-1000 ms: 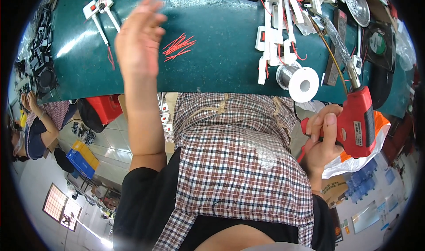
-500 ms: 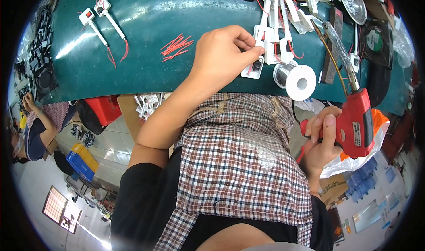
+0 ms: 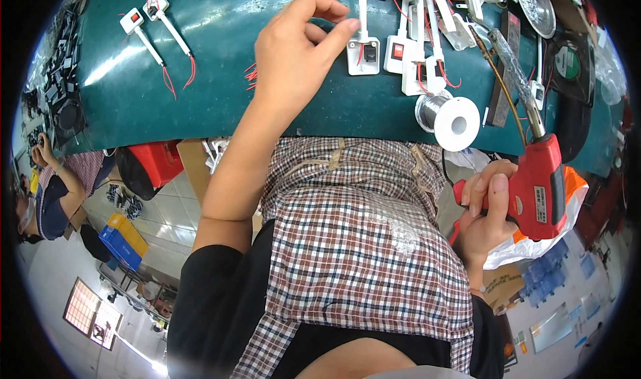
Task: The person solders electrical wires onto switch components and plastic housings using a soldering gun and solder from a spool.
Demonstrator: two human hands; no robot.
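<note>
White switch piece [image 3: 364, 64] — it's just right of left fingers [image 3: 332, 7].

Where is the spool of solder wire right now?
In the head view, the solder spool sits right of centre on the green table near its front edge, below the white switch pieces and left of the red soldering gun.
</note>
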